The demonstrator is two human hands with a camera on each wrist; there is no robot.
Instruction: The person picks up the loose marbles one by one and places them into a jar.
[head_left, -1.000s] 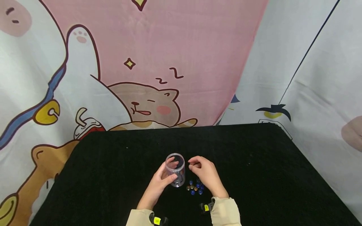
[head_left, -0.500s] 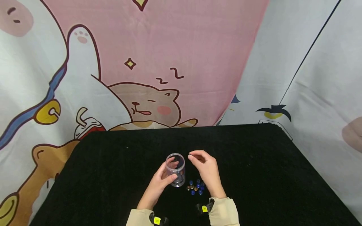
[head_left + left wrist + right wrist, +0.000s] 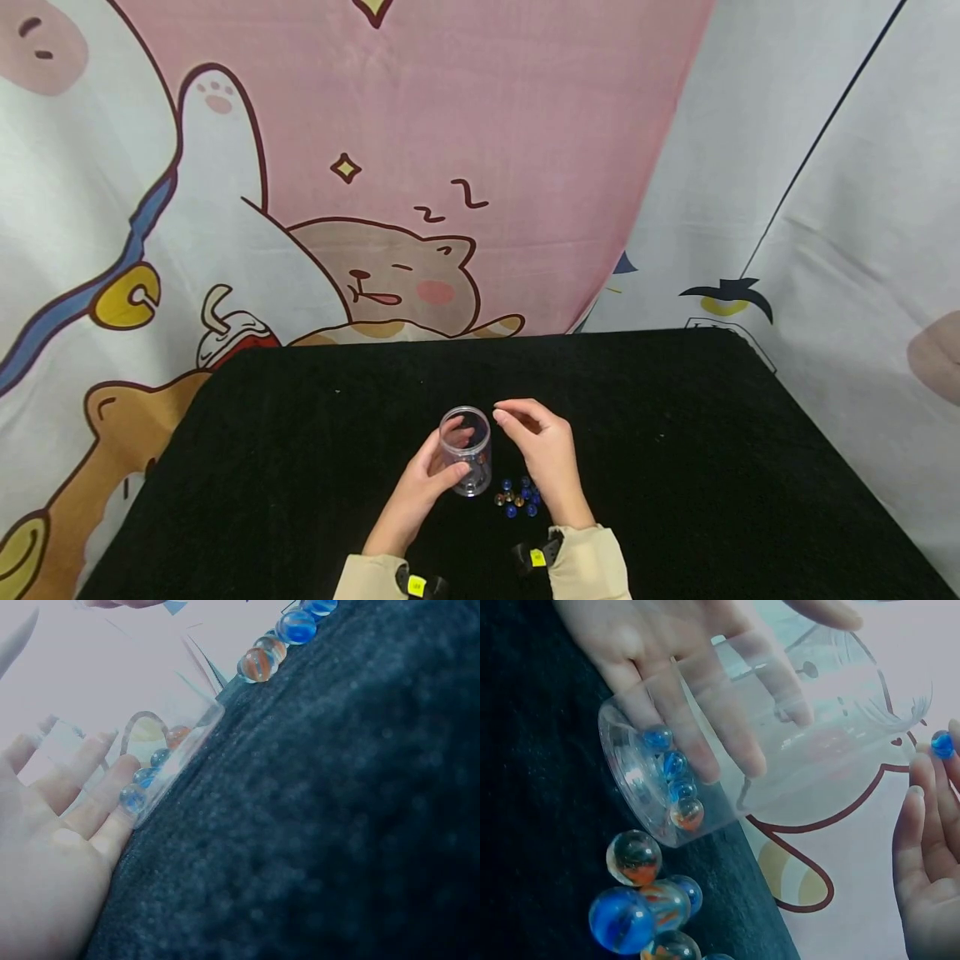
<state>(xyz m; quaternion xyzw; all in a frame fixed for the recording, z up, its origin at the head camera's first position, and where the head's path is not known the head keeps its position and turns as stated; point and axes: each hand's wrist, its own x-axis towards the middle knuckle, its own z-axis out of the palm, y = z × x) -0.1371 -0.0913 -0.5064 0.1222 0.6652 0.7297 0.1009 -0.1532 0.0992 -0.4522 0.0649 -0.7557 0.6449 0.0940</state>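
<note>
Clear jar (image 3: pixel 480 463) upright on black tabletop (image 3: pixel 300 467), between side edges, marbles (image 3: pixel 676 763) inside, left hand (image 3: pixel 420 492) gripping it, right hand (image 3: pixel 553 458) pinching blue marble (image 3: pixel 943 744) near rim (image 3: pixel 464 408), loose marbles (image 3: pixel 621 920) beside.

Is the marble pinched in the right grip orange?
No, the right wrist view shows the right grip pinching a blue marble.

Left hand (image 3: pixel 420 487) gripping jar (image 3: pixel 481 457), right hand (image 3: pixel 549 448) just right of it, marbles (image 3: pixel 519 501) nearer, black cloth (image 3: pixel 300 467) beneath, cartoon backdrop (image 3: pixel 570 167) far.
</note>
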